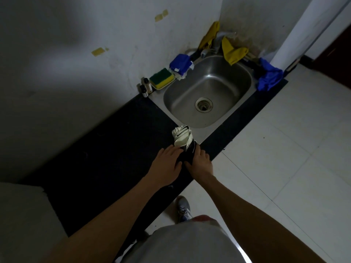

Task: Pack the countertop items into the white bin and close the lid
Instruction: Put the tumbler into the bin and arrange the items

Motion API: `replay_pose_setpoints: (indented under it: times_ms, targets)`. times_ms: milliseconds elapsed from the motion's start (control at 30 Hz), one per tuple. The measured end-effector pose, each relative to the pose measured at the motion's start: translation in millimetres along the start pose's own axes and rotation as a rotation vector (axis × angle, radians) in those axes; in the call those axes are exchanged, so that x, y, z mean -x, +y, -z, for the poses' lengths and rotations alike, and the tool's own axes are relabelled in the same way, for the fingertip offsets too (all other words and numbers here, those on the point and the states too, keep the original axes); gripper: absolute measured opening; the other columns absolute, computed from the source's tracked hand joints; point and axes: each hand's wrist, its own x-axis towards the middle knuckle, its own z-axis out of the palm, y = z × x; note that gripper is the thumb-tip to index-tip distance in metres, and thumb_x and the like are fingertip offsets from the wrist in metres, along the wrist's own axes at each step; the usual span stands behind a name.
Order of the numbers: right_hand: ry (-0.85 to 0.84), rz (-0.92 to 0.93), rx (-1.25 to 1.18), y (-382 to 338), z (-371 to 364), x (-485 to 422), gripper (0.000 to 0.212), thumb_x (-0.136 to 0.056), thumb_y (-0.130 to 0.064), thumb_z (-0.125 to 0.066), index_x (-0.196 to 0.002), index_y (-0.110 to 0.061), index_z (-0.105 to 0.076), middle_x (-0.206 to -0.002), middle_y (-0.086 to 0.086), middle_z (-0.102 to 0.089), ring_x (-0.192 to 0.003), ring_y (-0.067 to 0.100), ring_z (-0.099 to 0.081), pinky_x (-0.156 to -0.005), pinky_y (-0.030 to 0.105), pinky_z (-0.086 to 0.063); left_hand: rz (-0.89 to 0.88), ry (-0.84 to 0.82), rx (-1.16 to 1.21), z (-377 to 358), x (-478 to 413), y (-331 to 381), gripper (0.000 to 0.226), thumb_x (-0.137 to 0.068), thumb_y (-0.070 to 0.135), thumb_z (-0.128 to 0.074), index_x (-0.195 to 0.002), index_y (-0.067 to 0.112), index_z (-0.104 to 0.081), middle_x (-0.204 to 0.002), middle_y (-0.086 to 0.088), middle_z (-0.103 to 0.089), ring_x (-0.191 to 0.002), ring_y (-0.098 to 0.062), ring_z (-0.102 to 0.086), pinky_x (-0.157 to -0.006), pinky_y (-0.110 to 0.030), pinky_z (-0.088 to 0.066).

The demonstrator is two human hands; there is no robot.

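Black-and-white folded bundle (183, 143) on countertop (106, 149) — between both hands, left hand (167, 164) and right hand (199, 161) fingers wrapped around it.

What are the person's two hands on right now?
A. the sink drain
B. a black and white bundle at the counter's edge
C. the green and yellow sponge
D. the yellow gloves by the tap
B: the left hand and right hand flank the black and white bundle on the counter; the sponge lies far off.
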Motion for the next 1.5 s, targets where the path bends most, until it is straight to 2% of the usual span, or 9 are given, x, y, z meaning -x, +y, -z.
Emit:
replay_pose_setpoints:
  times_ms: [200, 367, 500, 733, 1100, 1200, 1300, 1367, 1500]
  targets:
    - [0.0, 0.003, -0.005, -4, -1, -2, 0.075, -0.082, -0.033, -0.066, -0.142, -0.011, -0.028, -0.131, 0.014, -0.045, -0.118, 0.032, -0.045, -0.092, 0.043, -0.049, -0.007, 0.003, 0.005, 6, 7, -5, 0.049, -0.098, 0.025, -0.046, -0.146, 0.016, -0.037, -0.155, -0.002, -0.032, -0.147, -0.019, -0.018, -0.12, -0.038, -0.01]
    - [0.042, 0.113, -0.025, 8, 4, 10, 0.078, -0.08, -0.039, -0.065, -0.145, -0.019, -0.027, -0.13, 0.006, -0.046, -0.118, 0.024, -0.044, -0.091, 0.039, -0.05, -0.07, 0.059, -0.046, 18, 12, -17, 0.059, -0.093, 0.021, -0.053, -0.148, 0.014, -0.033, -0.157, -0.003, -0.027, -0.148, -0.02, -0.015, -0.122, -0.043, -0.012]
    - [0.027, 0.227, -0.015, 5, 16, 18, 0.074, -0.075, -0.041, -0.068, -0.14, -0.027, -0.035, -0.125, -0.001, -0.05, -0.116, 0.019, -0.046, -0.09, 0.034, -0.048, -0.115, 0.108, -0.151, 33, 22, -23, 0.073, -0.088, 0.021, -0.056, -0.152, 0.013, -0.023, -0.162, -0.003, -0.011, -0.15, -0.021, -0.001, -0.123, -0.043, -0.007]
    - [-0.017, 0.504, 0.016, -43, 33, 30, 0.075, -0.072, -0.043, -0.066, -0.14, -0.029, -0.037, -0.122, -0.006, -0.049, -0.114, 0.015, -0.045, -0.089, 0.033, -0.048, -0.085, 0.101, -0.381, 64, 46, -38, 0.089, -0.086, 0.043, -0.061, -0.154, 0.022, -0.008, -0.163, -0.002, 0.003, -0.149, -0.024, 0.012, -0.121, -0.045, 0.006]
    - [0.054, 0.992, 0.091, -135, 48, 71, 0.065, -0.071, -0.043, -0.062, -0.132, -0.026, -0.044, -0.115, -0.008, -0.054, -0.107, 0.013, -0.048, -0.077, 0.024, -0.045, 0.156, 0.191, -0.491, 118, 125, -72, 0.088, -0.073, 0.063, -0.067, -0.147, 0.031, -0.031, -0.145, 0.003, -0.041, -0.141, -0.022, -0.03, -0.119, -0.055, 0.001]
    - [0.068, 1.076, 0.123, -163, 45, 81, 0.066, -0.072, -0.043, -0.065, -0.132, -0.026, -0.044, -0.117, -0.007, -0.055, -0.109, 0.014, -0.049, -0.08, 0.027, -0.049, 0.185, 0.255, -0.516, 136, 151, -83, 0.083, -0.068, 0.066, -0.068, -0.139, 0.03, -0.045, -0.13, 0.001, -0.054, -0.126, -0.025, -0.047, -0.117, -0.054, -0.018]
    - [0.099, 1.156, 0.157, -191, 42, 98, 0.065, -0.072, -0.044, -0.064, -0.132, -0.026, -0.045, -0.117, -0.006, -0.056, -0.109, 0.015, -0.05, -0.082, 0.029, -0.05, 0.189, 0.384, -0.513, 149, 183, -99, 0.074, -0.063, 0.07, -0.067, -0.124, 0.029, -0.058, -0.112, 0.003, -0.062, -0.107, -0.025, -0.057, -0.101, -0.047, -0.04]
    - [0.139, 1.184, 0.177, -207, 41, 108, 0.064, -0.072, -0.043, -0.063, -0.131, -0.025, -0.047, -0.118, -0.006, -0.057, -0.108, 0.015, -0.051, -0.083, 0.029, -0.049, 0.195, 0.458, -0.495, 157, 202, -107, 0.069, -0.063, 0.068, -0.063, -0.119, 0.03, -0.06, -0.108, 0.004, -0.063, -0.103, -0.024, -0.058, -0.091, -0.042, -0.043]
    - [0.192, 1.244, 0.232, -240, 37, 132, 0.066, -0.073, -0.045, -0.059, -0.134, -0.024, -0.046, -0.122, -0.004, -0.056, -0.109, 0.016, -0.051, -0.089, 0.029, -0.047, 0.232, 0.565, -0.494, 173, 240, -116, 0.061, -0.062, 0.056, -0.061, -0.116, 0.027, -0.062, -0.109, 0.003, -0.065, -0.1, -0.026, -0.06, -0.089, -0.044, -0.044]
